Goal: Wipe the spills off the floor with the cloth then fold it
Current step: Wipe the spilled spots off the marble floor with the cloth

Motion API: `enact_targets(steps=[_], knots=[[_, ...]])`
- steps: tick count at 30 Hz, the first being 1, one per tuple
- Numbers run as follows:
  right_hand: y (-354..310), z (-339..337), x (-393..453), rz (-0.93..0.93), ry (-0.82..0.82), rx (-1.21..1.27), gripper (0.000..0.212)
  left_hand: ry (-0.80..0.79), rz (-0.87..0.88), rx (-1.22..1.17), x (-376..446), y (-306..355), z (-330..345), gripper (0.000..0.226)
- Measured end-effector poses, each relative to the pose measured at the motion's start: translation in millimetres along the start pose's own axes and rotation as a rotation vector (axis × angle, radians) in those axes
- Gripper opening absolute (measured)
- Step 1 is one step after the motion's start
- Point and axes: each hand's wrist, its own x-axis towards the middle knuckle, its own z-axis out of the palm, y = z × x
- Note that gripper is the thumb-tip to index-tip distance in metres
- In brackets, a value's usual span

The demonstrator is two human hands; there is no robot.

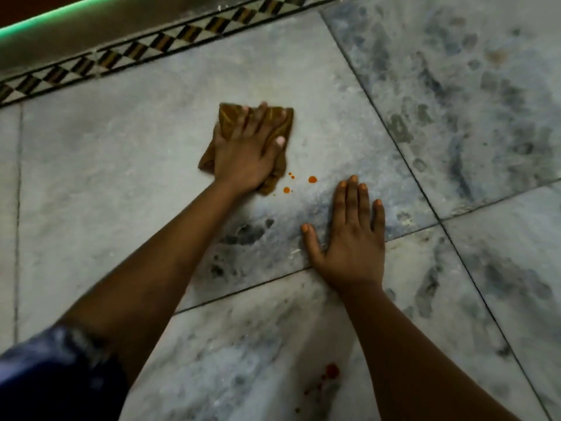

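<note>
A brown cloth (274, 123), crumpled and bearing paler stripes, was pressed flat against the grey marble floor (121, 153) in the middle of the view, somewhat towards the far side. It was covered for the most part by the left hand (247, 147), which was laid palm down on it with the fingers spread and extended; the cloth was held under the palm rather than gripped, and its edges were seen on the far side, at the left of the wrist and at the near right. Just beside the near right corner of the cloth a group of small orange-red drops (312, 179) was seen on the tile, apart from the fabric. A second, darker red spill (331, 370) was found much nearer, at the bottom of the view, between the two forearms, with fine specks trailing from it.

The right hand (352, 238) was placed flat on the bare floor to the right of and nearer than the cloth, palm down, fingers straight and close together, thumb out to the left; nothing was held by it. It was laid across a dark joint between two tiles. A dark blue sleeve (51, 369) was seen at the near left corner. At the far side the floor was bounded by a patterned border strip (158, 45) of dark and pale diamonds, and beyond it a green-lit edge (45, 16) was seen.
</note>
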Motion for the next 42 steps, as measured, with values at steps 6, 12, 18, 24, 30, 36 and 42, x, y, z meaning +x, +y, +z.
enact_targets(steps=[6, 12, 18, 24, 30, 36, 42], knots=[[-2, 0, -5, 0.004, -0.005, 0.015, 0.083, -0.009, -0.058, 0.073, -53, 1, 2, 0.057], [0, 3, -8, -0.010, 0.043, 0.046, 0.083, -0.078, -0.249, -0.087, 77, -7, -13, 0.053], [-1, 3, -4, -0.022, 0.050, 0.034, 0.083, -0.084, -0.015, 0.070, 40, 9, -14, 0.053], [0, 2, -2, -0.034, 0.041, 0.026, 0.083, -0.033, -0.036, 0.026, 9, -29, -14, 0.053], [-2, 3, -2, -0.031, 0.035, 0.027, 0.084, -0.120, -0.122, -0.028, 16, 43, -2, 0.054], [1, 2, -4, -0.026, 0.007, 0.015, 0.086, -0.073, 0.094, 0.085, -22, 54, 12, 0.052], [22, -4, -2, -0.117, -0.110, 0.022, 0.087, -0.132, -0.070, 0.036, -14, 68, 6, 0.055]])
